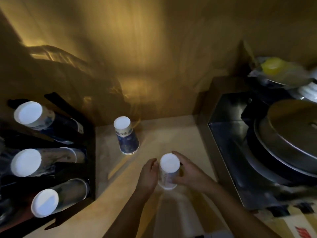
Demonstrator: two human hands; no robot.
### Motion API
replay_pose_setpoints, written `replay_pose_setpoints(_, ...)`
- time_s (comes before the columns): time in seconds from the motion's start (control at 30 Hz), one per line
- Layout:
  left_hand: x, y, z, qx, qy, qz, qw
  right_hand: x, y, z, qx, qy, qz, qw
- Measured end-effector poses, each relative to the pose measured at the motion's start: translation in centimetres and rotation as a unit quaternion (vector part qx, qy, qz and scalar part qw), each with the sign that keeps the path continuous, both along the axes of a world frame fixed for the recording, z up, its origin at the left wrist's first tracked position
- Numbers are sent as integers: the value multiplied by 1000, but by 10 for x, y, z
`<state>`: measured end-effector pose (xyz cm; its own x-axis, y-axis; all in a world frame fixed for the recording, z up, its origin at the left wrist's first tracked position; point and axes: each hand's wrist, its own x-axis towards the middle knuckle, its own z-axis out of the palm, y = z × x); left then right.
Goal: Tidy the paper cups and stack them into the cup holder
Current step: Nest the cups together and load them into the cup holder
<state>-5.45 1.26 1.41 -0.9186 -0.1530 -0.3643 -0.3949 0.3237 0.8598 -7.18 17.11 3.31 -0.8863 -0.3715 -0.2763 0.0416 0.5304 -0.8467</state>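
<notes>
An upside-down paper cup point(169, 170), white base up, stands on the wooden counter point(171, 138) near the front. My left hand point(148, 176) is cupped against its left side and my right hand point(190, 172) wraps its right side. A second upside-down cup point(127, 135), blue with a white band, stands alone further back. At the left, the black cup holder point(89, 152) carries three tilted stacks of cups: top point(34, 115), middle point(29, 162), bottom point(46, 202).
A steel appliance point(240, 152) with large round metal lids point(288, 134) fills the right side. A yellow object point(272, 66) lies on a dish at the back right. A wooden wall closes the back. Printed paper point(300, 227) lies at the front right.
</notes>
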Motion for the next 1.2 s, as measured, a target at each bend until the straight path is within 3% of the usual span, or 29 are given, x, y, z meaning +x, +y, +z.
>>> replay_pose_setpoints(0.17, 38, 5, -16, 122, -102, 53, 986, 27, -5, -13, -28, -9, -4, 1000)
replay_pose_setpoints(0.3, 51, 7, -9, 237, -165, 160, 944, 36, -12, -21, -57, -17, -10, 998)
replay_pose_setpoints(0.47, 56, -16, 13, 291, -210, 169, 918, 27, -31, -2, -56, -10, 21, 998)
replay_pose_setpoints(0.67, 66, -61, 45, 303, -120, 195, 925, 8, -74, 51, -78, 59, 101, 990)
replay_pose_setpoints(0.83, 77, -94, 83, 294, 15, 256, 921, 6, -108, 102, -135, 127, 165, 969)
replay_pose_setpoints(1.03, 92, -139, 131, 323, 136, 310, 884, 6, -151, 152, -209, 189, 200, 939)
replay_pose_setpoints(1.2, 101, -175, 167, 281, 208, 346, 871, 5, -193, 173, -254, 222, 212, 917)
